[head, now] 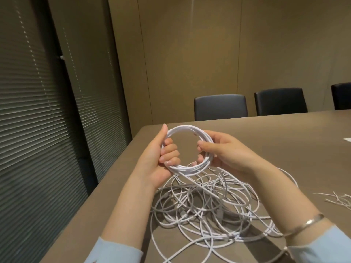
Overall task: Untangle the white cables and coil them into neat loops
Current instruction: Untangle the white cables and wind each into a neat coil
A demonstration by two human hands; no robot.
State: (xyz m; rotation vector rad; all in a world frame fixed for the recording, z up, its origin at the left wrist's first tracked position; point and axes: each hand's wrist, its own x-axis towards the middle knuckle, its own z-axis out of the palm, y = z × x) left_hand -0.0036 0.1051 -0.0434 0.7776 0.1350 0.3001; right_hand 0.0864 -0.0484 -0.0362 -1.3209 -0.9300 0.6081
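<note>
Nearest, the tangled heap of thin white cables (209,202) sprawled on the brown tabletop (284,141), directly below both grips. Above it, the left hand (161,158) and right hand (226,150) clasped opposite sides of the upright white coiled loop (188,149).

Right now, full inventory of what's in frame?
coil: 1, white, held up above the table's near-left corner, in both hands
loose cables: tangled pile, count unclear, white, on the table under the hands
table: 1, brown, fills the lower right
chairs: 3 in view, black, along the far edge of the table
thin strips: small bunch, white, right edge of the table
blinds: grey, on the left
bracelet: 1, silver, right wrist
sleeves: 2, light blue
left hand: grips the coil's left side
right hand: pinches its right side
</note>
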